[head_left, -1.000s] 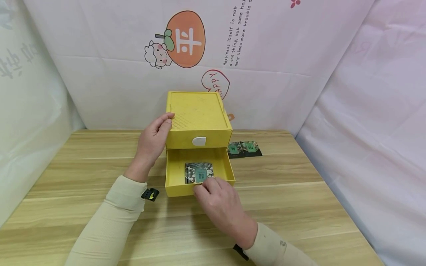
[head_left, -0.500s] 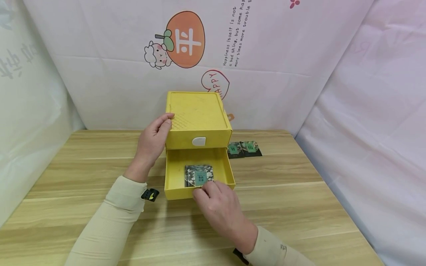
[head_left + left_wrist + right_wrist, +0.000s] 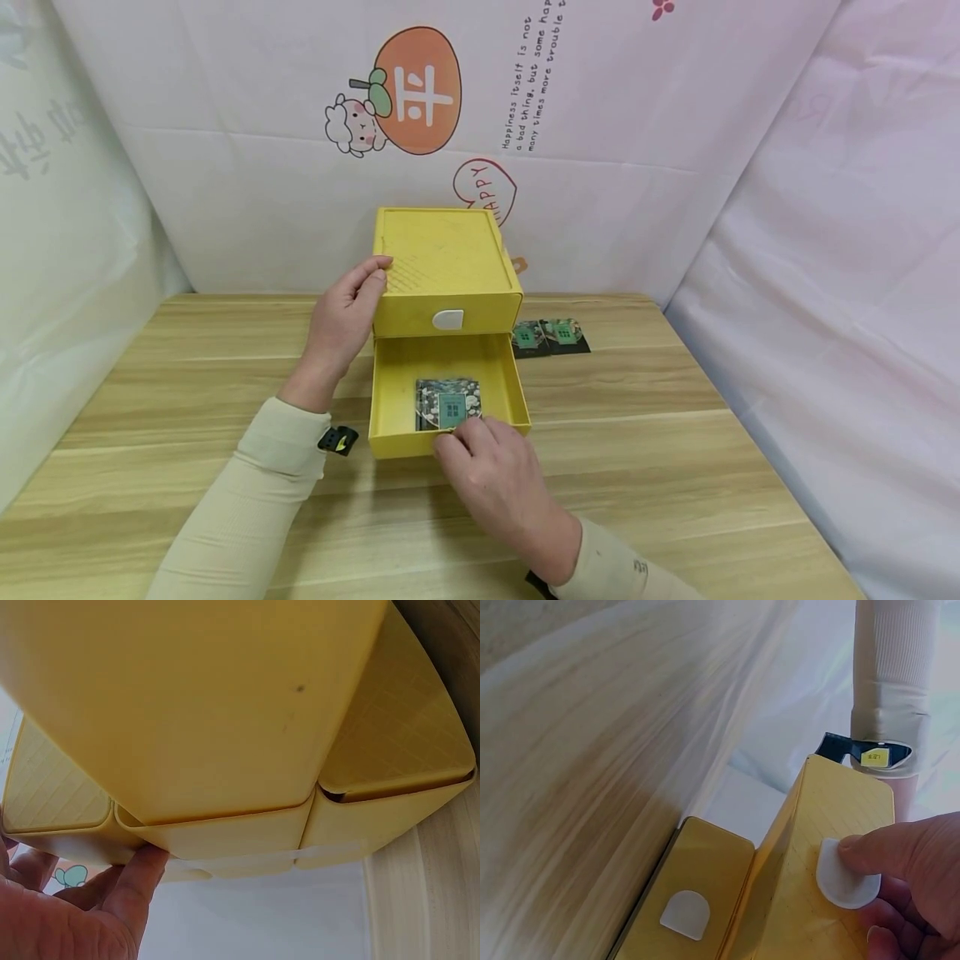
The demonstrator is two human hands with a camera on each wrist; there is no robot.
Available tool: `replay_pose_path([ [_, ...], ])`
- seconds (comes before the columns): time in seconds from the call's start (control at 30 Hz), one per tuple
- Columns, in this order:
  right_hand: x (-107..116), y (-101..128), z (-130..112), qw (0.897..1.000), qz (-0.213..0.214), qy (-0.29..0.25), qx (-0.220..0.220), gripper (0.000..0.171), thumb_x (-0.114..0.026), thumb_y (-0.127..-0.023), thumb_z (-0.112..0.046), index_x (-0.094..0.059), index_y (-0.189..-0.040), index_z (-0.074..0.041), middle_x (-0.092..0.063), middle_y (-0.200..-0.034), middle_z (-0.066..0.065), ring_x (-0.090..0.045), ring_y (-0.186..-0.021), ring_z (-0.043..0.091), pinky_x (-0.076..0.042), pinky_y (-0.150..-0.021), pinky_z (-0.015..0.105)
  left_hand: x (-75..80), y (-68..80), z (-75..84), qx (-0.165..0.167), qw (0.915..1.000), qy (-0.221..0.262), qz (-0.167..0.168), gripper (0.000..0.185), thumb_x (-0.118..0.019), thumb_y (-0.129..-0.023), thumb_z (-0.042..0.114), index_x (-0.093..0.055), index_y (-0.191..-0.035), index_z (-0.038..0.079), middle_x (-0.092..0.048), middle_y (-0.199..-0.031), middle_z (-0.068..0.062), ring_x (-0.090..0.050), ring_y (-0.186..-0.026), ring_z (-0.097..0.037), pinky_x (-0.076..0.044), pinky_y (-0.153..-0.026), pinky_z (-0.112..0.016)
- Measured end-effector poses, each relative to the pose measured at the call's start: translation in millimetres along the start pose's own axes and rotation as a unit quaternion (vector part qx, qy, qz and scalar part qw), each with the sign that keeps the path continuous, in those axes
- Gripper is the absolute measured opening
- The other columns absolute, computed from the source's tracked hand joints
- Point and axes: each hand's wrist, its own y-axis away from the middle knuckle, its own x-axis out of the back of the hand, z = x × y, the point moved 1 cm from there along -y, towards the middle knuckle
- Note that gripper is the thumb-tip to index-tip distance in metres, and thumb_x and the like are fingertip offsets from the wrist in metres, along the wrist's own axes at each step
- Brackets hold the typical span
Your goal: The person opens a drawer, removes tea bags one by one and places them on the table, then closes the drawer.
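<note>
A yellow drawer cabinet stands on the wooden table. Its middle drawer is pulled out toward me, with a dark flower-patterned square packet lying flat inside near the front. My right hand grips the drawer's front; in the right wrist view the thumb is on the white tab, fingers partly hidden. My left hand rests against the cabinet's upper left side, fingers at the top edge. In the left wrist view its fingers touch the yellow side wall.
Two similar green-and-black packets lie on the table right of the cabinet, one partly hidden by it. A lower drawer with a white tab sits closed beneath. A printed white cloth hangs behind the table.
My right hand has drawn the drawer slightly farther out toward me, carrying the packet inside with it. The left hand has stayed in place on the cabinet.
</note>
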Motion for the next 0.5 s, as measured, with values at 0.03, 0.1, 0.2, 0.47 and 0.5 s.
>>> replay_pose_path([
  [0.03, 0.4, 0.3, -0.6, 1.0, 0.0, 0.0, 0.0, 0.036, -0.036, -0.115, -0.016, -0.068, -0.1, -0.012, -0.063, -0.09, 0.002, -0.058, -0.072, 0.016, -0.057, -0.066, 0.028, 0.0, 0.0, 0.1, 0.0, 1.0, -0.001, 0.0, 0.049, -0.042, -0.109, 0.053, -0.061, -0.148, 0.028, -0.061, -0.146, 0.002, -0.046, -0.083, -0.022, -0.039, -0.082, -0.038],
  [0.1, 1.1, 0.5, -1.6, 1.0, -0.001, 0.0, -0.001, 0.037, -0.035, -0.115, -0.017, -0.068, -0.1, -0.012, -0.062, -0.09, 0.002, -0.058, -0.073, 0.016, -0.057, -0.066, 0.028, 0.2, 0.4, 0.6, 0.001, 1.0, -0.001, 0.0, 0.049, -0.042, -0.109, 0.053, -0.061, -0.147, 0.029, -0.063, -0.144, 0.0, -0.045, -0.081, -0.022, -0.039, -0.081, -0.038],
  [0.2, 1.9, 0.7, -2.9, 1.0, 0.005, 0.002, 0.001, 0.037, -0.036, -0.115, -0.016, -0.069, -0.098, -0.012, -0.062, -0.088, 0.002, -0.057, -0.071, 0.016, -0.055, -0.064, 0.027, 0.5, 1.2, 1.5, 0.001, 1.0, -0.002, -0.002, 0.049, -0.042, -0.109, 0.053, -0.061, -0.147, 0.029, -0.063, -0.141, 0.0, -0.044, -0.078, -0.021, -0.039, -0.08, -0.037],
  [0.47, 4.6, 1.9, -5.8, 1.0, 0.003, 0.0, -0.002, 0.039, -0.036, -0.115, -0.018, -0.07, -0.097, -0.013, -0.063, -0.087, 0.001, -0.056, -0.07, 0.015, -0.054, -0.063, 0.026, 0.8, 1.7, 0.8, -0.002, 1.0, -0.005, -0.002, 0.049, -0.042, -0.109, 0.053, -0.06, -0.148, 0.029, -0.064, -0.14, -0.001, -0.042, -0.074, -0.021, -0.039, -0.076, -0.037],
  [0.5, 4.9, 2.1, -6.1, 1.0, 0.002, 0.0, -0.001, 0.039, -0.036, -0.115, -0.018, -0.07, -0.097, -0.013, -0.063, -0.087, 0.001, -0.056, -0.07, 0.015, -0.054, -0.063, 0.026, 0.8, 1.7, 0.8, -0.002, 1.0, -0.007, -0.002, 0.049, -0.042, -0.109, 0.053, -0.06, -0.148, 0.029, -0.063, -0.142, 0.0, -0.045, -0.077, -0.021, -0.04, -0.078, -0.036],
])
